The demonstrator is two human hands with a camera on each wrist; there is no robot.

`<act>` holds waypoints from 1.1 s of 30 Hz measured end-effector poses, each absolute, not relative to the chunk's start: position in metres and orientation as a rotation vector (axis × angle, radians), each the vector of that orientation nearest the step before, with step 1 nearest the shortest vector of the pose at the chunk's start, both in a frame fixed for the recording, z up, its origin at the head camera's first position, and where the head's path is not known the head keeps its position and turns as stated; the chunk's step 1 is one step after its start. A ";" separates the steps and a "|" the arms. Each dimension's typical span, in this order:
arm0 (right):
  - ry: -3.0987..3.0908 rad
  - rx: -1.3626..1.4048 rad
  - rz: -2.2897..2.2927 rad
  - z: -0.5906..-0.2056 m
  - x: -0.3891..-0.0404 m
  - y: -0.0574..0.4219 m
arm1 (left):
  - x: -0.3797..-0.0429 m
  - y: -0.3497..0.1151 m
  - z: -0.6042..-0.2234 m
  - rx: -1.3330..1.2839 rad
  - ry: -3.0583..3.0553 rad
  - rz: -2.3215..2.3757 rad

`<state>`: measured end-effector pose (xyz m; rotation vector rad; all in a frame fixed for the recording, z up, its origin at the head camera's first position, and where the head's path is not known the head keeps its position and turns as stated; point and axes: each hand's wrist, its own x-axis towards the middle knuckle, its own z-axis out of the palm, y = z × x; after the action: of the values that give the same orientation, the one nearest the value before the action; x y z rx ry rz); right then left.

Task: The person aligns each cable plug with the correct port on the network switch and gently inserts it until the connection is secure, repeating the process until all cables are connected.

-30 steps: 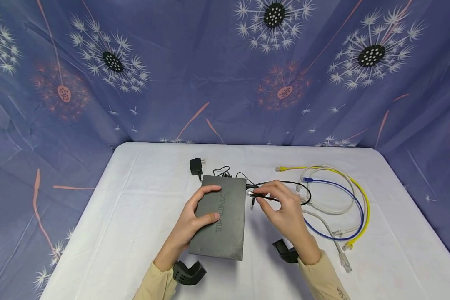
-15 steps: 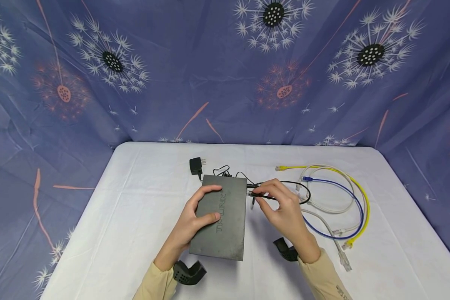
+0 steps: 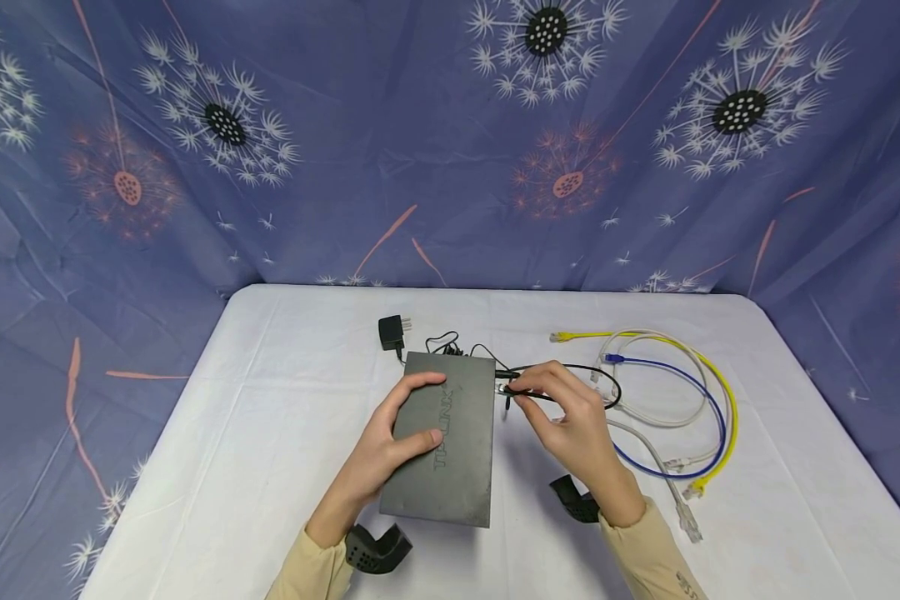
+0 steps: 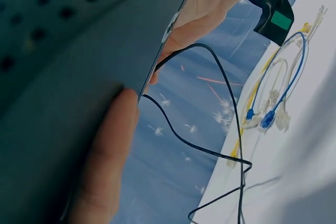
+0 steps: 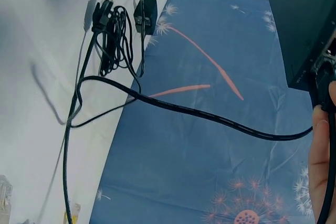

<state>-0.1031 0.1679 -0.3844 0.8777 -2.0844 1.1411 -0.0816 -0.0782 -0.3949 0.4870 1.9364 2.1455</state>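
A dark grey TP-LINK network switch, raised off the table, is in the grip of my left hand. The thumb and a finger lie across its top; in the left wrist view a fingertip presses the perforated underside. My right hand pinches the plug of a black network cable at the switch's right-hand port side. How deep the plug sits cannot be told. Beside it, a black power lead enters the same side. The cable's other plug shows in the right wrist view.
Behind the switch lie a black power adapter and its bundled cord. To the right, yellow, blue and white cables lie in loops on the white table. A patterned curtain hangs behind.
The switch has shifted slightly to the right and toward the person, and its top has tilted a little. Both hands keep their holds; the right hand has moved slightly with the plug.
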 end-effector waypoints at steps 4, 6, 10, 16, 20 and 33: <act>-2.043 0.895 1.133 -0.384 -0.104 0.168 | -0.080 -0.078 -0.393 0.513 1.943 2.133; -2.027 0.899 1.136 -0.383 -0.104 0.168 | -0.079 -0.078 -0.392 0.518 1.949 2.128; -2.005 0.903 1.165 -0.382 -0.104 0.166 | -0.077 -0.078 -0.390 0.515 1.957 2.120; -1.984 0.917 1.168 -0.379 -0.104 0.165 | -0.075 -0.077 -0.388 0.522 1.967 2.105; -1.971 0.922 1.169 -0.379 -0.105 0.164 | -0.075 -0.078 -0.387 0.533 1.981 2.088; -1.942 0.932 1.154 -0.376 -0.108 0.161 | -0.077 -0.077 -0.383 0.539 1.993 2.067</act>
<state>-0.1078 0.1613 -0.3765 0.9323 -1.9422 1.1540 -0.0769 -0.0774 -0.3826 0.5386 1.9931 2.0667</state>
